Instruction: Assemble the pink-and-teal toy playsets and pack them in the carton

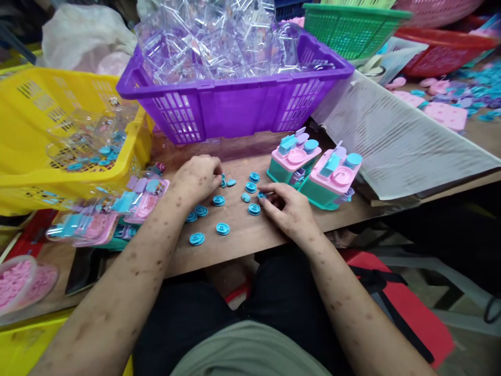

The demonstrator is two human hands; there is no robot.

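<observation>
In the head view my left hand (200,176) is closed, its fingertips pinching a small blue plastic piece (223,180) held on edge. Another small blue piece (231,182) lies just beside it. My right hand (288,207) has its fingers curled, with thumb and forefinger around a small blue disc (261,195) that they partly hide. Between and in front of the hands lie several oval blue discs (223,228) with raised marks. To the right of my right hand stand two pink-topped toy kitchen sets (296,156) with teal bases.
A purple crate (238,112) full of clear plastic covers stands behind the hands. At left are a yellow basket (135,151) and covered toy sets (96,222). A tub of pink parts (18,284) sits near the front left edge. A grey-white board (407,141) slants at right.
</observation>
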